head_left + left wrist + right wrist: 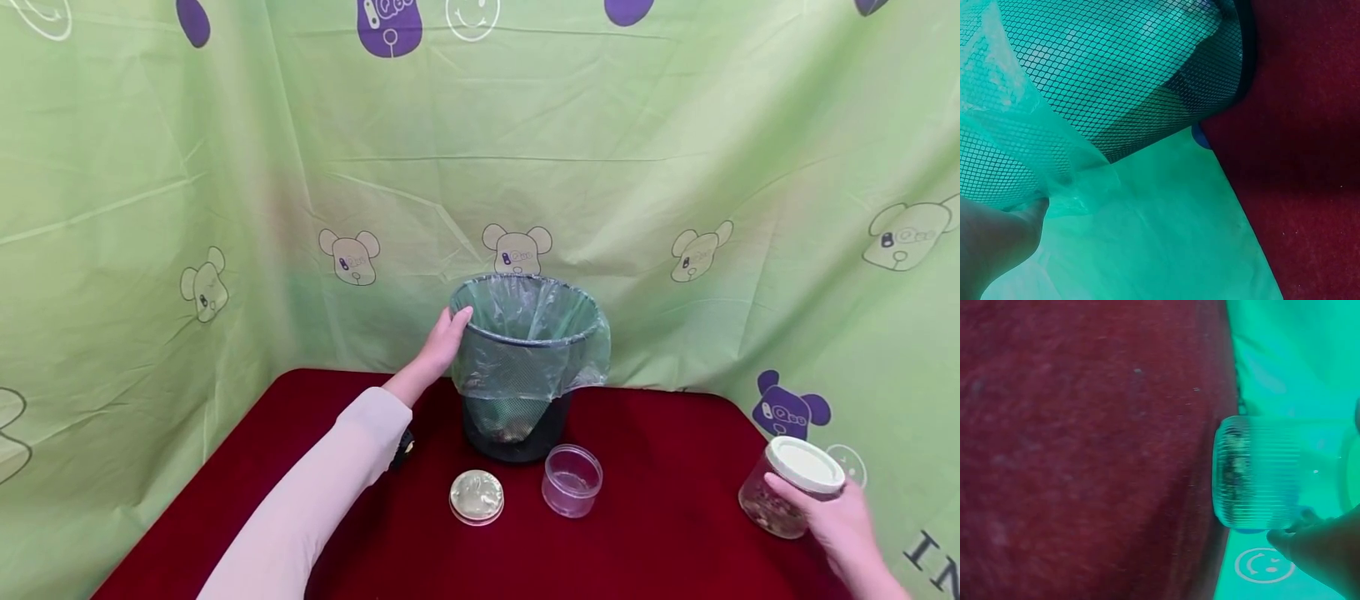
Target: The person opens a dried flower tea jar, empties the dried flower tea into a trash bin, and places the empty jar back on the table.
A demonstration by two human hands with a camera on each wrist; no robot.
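A person's left hand (444, 337) pinches the rim (521, 342) of a bag-lined mesh wastebasket (551, 421) on a red surface (645, 517) as the right hand (843, 512) grips a white-lidded clear jar (772, 507), contents (1235, 465) hard to make out, near the right edge.

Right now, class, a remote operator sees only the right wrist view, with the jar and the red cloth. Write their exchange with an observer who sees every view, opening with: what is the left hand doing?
Observer: The left hand grips the bin near its rim.
Operator: My view shows the jar but no bin. What is on the table in front of it?
Observer: A clear plastic tub stands there, upright and open at the top.
Operator: Is anything beside the tub?
Observer: Yes, a shiny round disc lies to its left in the head view.
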